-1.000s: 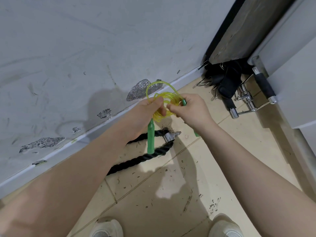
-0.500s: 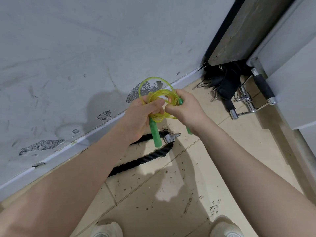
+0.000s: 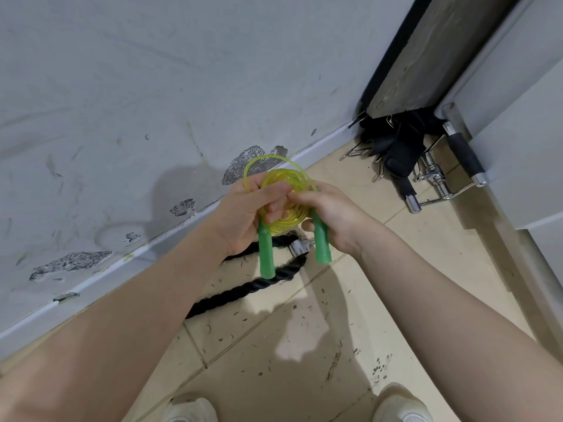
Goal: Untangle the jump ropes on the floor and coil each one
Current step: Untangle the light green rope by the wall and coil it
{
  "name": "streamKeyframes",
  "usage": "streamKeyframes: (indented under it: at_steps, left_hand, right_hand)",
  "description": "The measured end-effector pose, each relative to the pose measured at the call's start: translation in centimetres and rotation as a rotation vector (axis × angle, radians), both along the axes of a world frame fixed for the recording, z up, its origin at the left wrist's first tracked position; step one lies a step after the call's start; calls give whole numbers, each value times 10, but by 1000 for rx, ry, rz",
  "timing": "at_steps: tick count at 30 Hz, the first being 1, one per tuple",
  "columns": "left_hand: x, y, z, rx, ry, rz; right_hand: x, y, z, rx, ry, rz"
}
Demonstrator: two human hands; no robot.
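A jump rope with a clear yellow-green cord [image 3: 286, 181] and two green handles is held up in front of me, its cord wound into a small coil. My left hand [image 3: 243, 214] pinches the coil, and one green handle [image 3: 266, 254] hangs below it. My right hand [image 3: 329, 214] grips the coil's other side, with the second green handle [image 3: 321, 242] hanging below the fingers. One loose loop sticks up above the coil. On the floor beneath lies a thick black rope [image 3: 249, 290] with a metal end fitting [image 3: 300, 248].
A scuffed grey wall [image 3: 152, 102] runs along the left with a baseboard. Black straps [image 3: 399, 147] and chrome cable handles [image 3: 438, 184] are piled in the corner by a grey panel on the right. My white shoes [image 3: 399, 406] stand on the beige tiled floor.
The right-hand handle has swung out from behind my fingers and now hangs down in plain view beside the left one. The coil has tightened, and both hands have shifted slightly.
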State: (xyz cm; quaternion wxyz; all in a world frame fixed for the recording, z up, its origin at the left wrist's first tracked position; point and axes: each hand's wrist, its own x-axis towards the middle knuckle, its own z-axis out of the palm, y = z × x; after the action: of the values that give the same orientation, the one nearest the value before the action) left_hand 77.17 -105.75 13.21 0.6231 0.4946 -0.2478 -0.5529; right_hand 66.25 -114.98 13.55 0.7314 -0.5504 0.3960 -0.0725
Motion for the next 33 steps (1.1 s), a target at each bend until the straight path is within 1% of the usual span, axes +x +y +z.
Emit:
streamKeyframes:
  at_steps: [3,6,10,11,14,15,17,18,19,20,21,22,23,25,26,27,28,30,33]
  left_hand:
    - [2,2,1,67,60,-18]
    - [4,1,6,114,192,-18]
    - [-7,-6,12,-25,423,62]
    - [-10,-8,12,-41,450,92]
    - [-16,-11,14,-58,421,108]
    - [-17,-10,15,-37,445,115]
    - [-17,-8,19,37,518,129]
    - [-16,-6,19,74,513,128]
    - [-14,-5,18,108,463,139]
    - [-11,-5,16,143,392,161]
    - [-8,-5,14,183,318,193]
    - [-4,-5,13,223,259,230]
    - [-1,-5,11,262,209,267]
    - [2,-4,8,325,122,314]
    - [2,-5,7,350,87,324]
    - [0,-6,7,368,58,323]
    - [-3,-8,8,375,36,319]
    - [-9,-12,12,369,23,333]
    - [-10,-15,21,347,64,367]
  right_hand:
    - [-2,-6,2,-46,-41,1]
    - [-6,-11,5,-26,-127,12]
    - [-2,-10,2,58,-270,-7]
    - [0,-9,-1,77,-282,-16]
    - [2,-3,-8,118,-288,-53]
    - [2,-2,-10,140,-290,-59]
    - [2,1,-12,162,-282,-3]
    - [0,4,-13,132,-254,52]
    - [-2,7,-14,86,-212,108]
    - [-4,8,-15,40,-164,155]
    - [-6,7,-13,14,-135,156]
    - [-8,3,-10,19,-135,100]
    - [-8,-3,-5,87,-174,-27]
    - [-6,-16,11,380,-390,-343]
    - [-3,-19,20,504,-496,-454]
    - [2,-19,27,566,-562,-520]
    - [8,-16,34,586,-604,-539]
    - [19,-5,42,553,-636,-525]
    - [28,3,37,337,-608,-566]
